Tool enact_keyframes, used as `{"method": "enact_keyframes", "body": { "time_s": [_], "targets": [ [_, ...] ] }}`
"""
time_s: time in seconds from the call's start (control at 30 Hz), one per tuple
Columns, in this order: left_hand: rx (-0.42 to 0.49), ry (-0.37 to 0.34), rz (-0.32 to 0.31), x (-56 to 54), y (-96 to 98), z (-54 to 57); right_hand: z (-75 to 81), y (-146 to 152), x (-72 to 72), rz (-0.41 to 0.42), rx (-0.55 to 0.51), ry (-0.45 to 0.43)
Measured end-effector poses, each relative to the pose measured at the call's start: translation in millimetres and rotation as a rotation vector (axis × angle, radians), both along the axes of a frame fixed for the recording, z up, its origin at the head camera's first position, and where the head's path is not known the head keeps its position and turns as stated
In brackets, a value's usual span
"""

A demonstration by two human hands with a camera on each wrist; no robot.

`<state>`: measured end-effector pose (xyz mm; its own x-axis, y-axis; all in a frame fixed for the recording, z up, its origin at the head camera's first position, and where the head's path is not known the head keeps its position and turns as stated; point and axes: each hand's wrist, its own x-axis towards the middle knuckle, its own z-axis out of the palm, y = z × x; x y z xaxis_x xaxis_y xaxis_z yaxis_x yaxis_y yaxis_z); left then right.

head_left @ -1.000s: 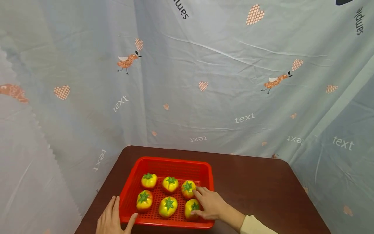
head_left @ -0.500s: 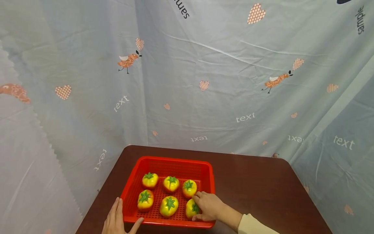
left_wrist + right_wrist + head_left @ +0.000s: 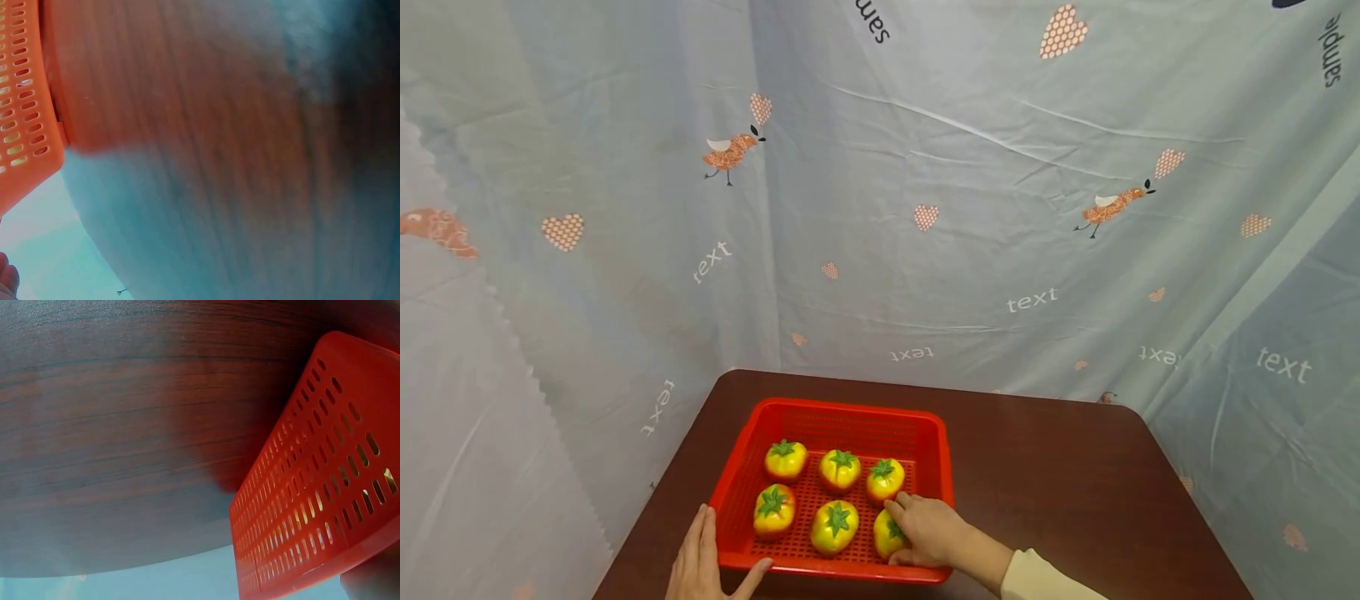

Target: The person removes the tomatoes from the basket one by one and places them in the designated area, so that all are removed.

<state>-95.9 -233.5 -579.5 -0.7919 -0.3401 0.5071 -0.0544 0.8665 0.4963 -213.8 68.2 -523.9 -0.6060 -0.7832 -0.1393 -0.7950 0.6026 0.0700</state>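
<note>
A red plastic basket holds several yellow-and-red persimmons with green leafy tops, set in two rows. Over the front right persimmon, my right hand reaches across the basket's right front corner, its fingers and thumb curled round the fruit and partly covering it. The fingers lie close to the back right persimmon. My left hand rests against the front left corner, fingers straight along the outside and thumb spread by the front rim. In the right wrist view, the basket wall hides the fingers.
The basket stands on the left part of a dark brown wooden table. A pale blue-grey curtain printed with birds, hearts and words hangs behind and on both sides.
My right hand has drawn in around the front right persimmon, away from the back right one. My left hand has shifted right, closer against the basket's corner.
</note>
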Motion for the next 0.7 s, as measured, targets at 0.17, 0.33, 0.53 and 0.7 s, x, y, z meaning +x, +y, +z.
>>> {"method": "enact_keyframes", "body": {
  "time_s": [0.17, 0.33, 0.53, 0.7],
  "targets": [
    [0.011, -0.028, -0.009, 0.8, -1.3, 0.1, -0.9, -1.6, 0.6, 0.014, -0.021, 0.027],
    [0.029, -0.029, -0.015, 1.1, -1.2, 1.8, -1.9, -2.8, 1.0, 0.005, -0.033, 0.038],
    [0.036, 0.013, -0.02, 1.0, -1.0, 0.8, -1.8, -2.2, 1.5, -0.001, -0.026, 0.028],
    [0.044, 0.029, -0.026, 0.0, -1.2, -0.4, -1.3, -1.1, 1.6, -0.01, -0.024, 0.021]
  ]
}}
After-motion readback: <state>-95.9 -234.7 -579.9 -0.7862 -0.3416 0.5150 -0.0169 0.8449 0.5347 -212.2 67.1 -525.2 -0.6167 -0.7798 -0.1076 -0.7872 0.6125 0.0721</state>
